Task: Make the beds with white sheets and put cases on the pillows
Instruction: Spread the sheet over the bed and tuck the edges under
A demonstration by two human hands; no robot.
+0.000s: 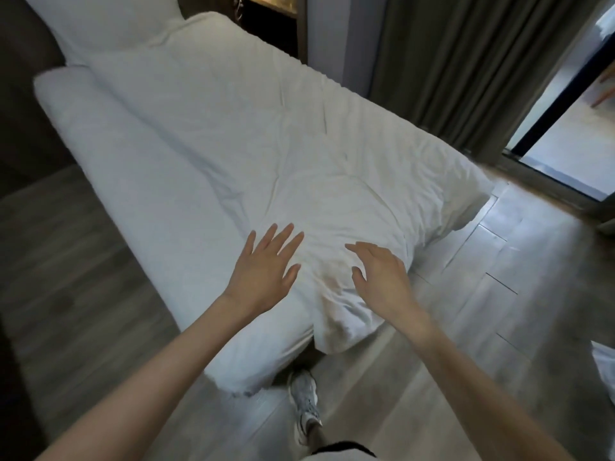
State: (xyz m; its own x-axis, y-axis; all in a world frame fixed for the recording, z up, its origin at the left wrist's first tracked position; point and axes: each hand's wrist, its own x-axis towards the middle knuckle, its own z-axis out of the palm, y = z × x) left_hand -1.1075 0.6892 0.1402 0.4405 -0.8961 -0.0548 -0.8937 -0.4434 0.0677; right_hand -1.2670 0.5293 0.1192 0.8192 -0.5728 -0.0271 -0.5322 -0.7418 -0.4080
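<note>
Foot edge, nothing gripped

Left hand and right hand hold apart, fingers relaxed and gripping nothing, over the crumpled white duvet, whose corner spills past the bed edge at 6 o'clock. Pillow lies at 11 o'clock; wood floor runs alongside toward 4 o'clock

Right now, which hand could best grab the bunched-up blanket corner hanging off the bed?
Probably the right hand: it is just beside the duvet corner, fingers bent toward it. The left hand is spread farther away, by the sheet.

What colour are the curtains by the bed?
The curtains are dark grey-olive, seen in the head view.
</note>
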